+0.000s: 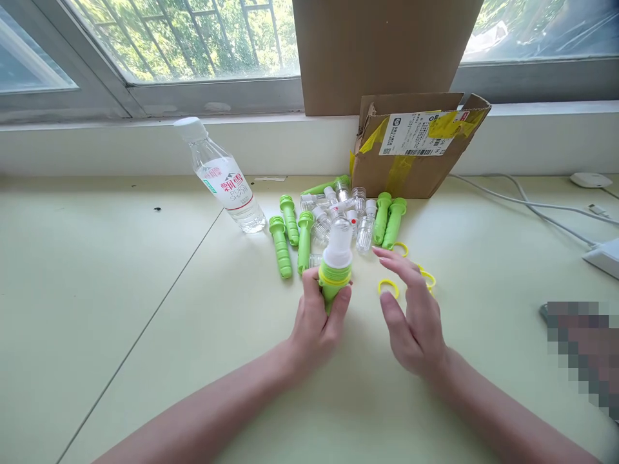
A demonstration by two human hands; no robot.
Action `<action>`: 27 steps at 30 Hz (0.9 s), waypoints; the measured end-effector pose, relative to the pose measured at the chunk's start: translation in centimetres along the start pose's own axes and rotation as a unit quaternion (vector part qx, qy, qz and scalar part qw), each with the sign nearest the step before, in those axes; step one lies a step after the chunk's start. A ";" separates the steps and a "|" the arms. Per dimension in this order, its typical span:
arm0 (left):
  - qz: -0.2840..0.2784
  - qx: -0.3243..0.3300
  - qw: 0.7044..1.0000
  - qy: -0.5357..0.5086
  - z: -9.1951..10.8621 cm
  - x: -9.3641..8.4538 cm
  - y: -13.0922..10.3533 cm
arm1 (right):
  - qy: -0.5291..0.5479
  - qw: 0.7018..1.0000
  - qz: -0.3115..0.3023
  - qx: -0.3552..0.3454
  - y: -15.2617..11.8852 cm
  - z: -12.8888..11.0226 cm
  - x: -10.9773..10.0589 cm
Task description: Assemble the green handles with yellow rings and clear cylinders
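Bottle (227, 177) left of box (416, 151), tubes (360, 222) before box, rings (388, 288) right.

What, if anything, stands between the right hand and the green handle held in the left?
Only the left hand: its thumb lies against the right side of the green handle. From there to the right hand, nothing visible stands in the way.

**Legible text: 2 spots**

Water bottle (220, 174): wrap label (226, 185) has large red Chinese characters, with what looks like "PURE SHARE" below. Cardboard box (411, 169): white shipping label (411, 134) has a round logo, 1 long barcode along its bottom edge, Chinese print too small to read.
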State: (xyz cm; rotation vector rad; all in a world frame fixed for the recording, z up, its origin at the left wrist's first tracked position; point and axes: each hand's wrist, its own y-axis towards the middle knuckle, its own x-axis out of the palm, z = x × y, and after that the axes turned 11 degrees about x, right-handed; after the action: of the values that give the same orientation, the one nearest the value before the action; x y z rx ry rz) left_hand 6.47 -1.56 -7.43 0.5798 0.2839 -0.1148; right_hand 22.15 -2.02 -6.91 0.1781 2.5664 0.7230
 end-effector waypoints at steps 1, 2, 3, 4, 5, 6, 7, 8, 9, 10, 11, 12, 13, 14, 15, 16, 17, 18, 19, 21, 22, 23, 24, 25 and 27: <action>0.011 0.002 1.000 -0.003 0.0 0.0 0.0 | -0.035 0.999 -0.022 -0.006 0.4 0.1 0.0; 0.019 0.004 1.000 -0.004 -0.1 0.0 0.0 | -0.067 0.996 -0.049 -0.013 0.7 0.3 0.1; 0.024 0.003 1.000 -0.006 -0.2 0.1 0.0 | -0.097 0.992 -0.079 -0.017 1.0 0.5 0.2; 0.028 0.001 1.000 -0.006 -0.2 0.1 0.0 | -0.130 0.985 -0.111 -0.020 1.2 0.6 0.4; 0.030 -0.002 1.000 -0.007 -0.3 0.1 0.0 | -0.165 0.976 -0.142 -0.019 1.3 0.8 0.6; 0.031 -0.005 0.999 -0.007 -0.3 0.1 0.0 | -0.196 0.966 -0.170 -0.015 1.4 0.9 0.7; 0.031 -0.008 0.999 -0.007 -0.3 0.1 0.0 | -0.224 0.955 -0.193 -0.011 1.4 1.0 0.9; 0.030 -0.010 0.999 -0.006 -0.3 0.1 0.0 | -0.246 0.947 -0.208 -0.010 1.4 1.1 1.0; 0.029 -0.012 1.000 -0.005 -0.3 0.1 0.0 | -0.261 0.941 -0.216 -0.011 1.4 1.2 1.1; 0.028 -0.011 1.000 -0.003 -0.3 0.1 0.1 | -0.272 0.938 -0.215 -0.017 1.3 1.2 1.1; 0.027 -0.011 1.000 -0.001 -0.3 0.1 0.1 | -0.277 0.939 -0.201 -0.025 1.2 1.3 1.1; 0.027 -0.009 1.000 0.001 -0.3 0.0 0.1 | -0.277 0.944 -0.176 -0.032 1.2 1.3 1.0; 0.027 -0.008 1.000 0.000 -0.2 0.0 0.1 | -0.274 0.950 -0.142 -0.036 1.1 1.4 0.9; 0.026 -0.010 1.000 -0.002 -0.2 0.0 0.1 | -0.269 0.956 -0.108 -0.039 1.1 1.4 0.8; 0.025 -0.012 1.000 -0.006 -0.2 0.0 0.1 | -0.262 0.961 -0.078 -0.040 1.0 1.4 0.7; 0.024 -0.016 1.000 -0.009 -0.3 0.0 0.0 | -0.256 0.964 -0.061 -0.041 1.0 1.4 0.6; 0.025 -0.021 0.999 -0.012 -0.3 0.0 0.0 | -0.253 0.965 -0.058 -0.043 0.9 1.3 0.5; 0.027 -0.024 0.999 -0.012 -0.3 0.0 0.0 | -0.253 0.964 -0.070 -0.046 0.9 1.2 0.4; 0.031 -0.027 0.999 -0.012 -0.4 0.0 -0.1 | -0.256 0.961 -0.091 -0.049 0.9 1.2 0.4; 0.044 -0.029 0.999 -0.009 -0.5 0.0 -0.1 | -0.263 0.953 -0.139 -0.054 1.0 1.0 0.4; 0.049 -0.031 0.998 -0.009 -0.5 0.0 -0.1 | -0.269 0.948 -0.162 -0.055 1.0 1.0 0.5; 0.054 -0.033 0.998 -0.010 -0.5 0.0 -0.1 | -0.275 0.942 -0.183 -0.054 1.0 0.9 0.6; 0.056 -0.036 0.998 -0.012 -0.5 0.0 -0.1 | -0.283 0.937 -0.201 -0.052 0.9 0.9 0.7; 0.058 -0.039 0.997 -0.015 -0.5 0.0 -0.1 | -0.291 0.931 -0.213 -0.047 0.9 0.9 0.8; 0.055 -0.044 0.997 -0.019 -0.4 0.0 0.0 | -0.305 0.924 -0.226 -0.039 0.8 0.9 1.0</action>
State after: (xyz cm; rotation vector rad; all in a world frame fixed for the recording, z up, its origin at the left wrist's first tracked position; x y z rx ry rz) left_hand 6.35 -1.33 -7.78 0.5051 0.2185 -0.0067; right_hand 21.75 -0.69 -7.60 -0.1870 1.8764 0.4876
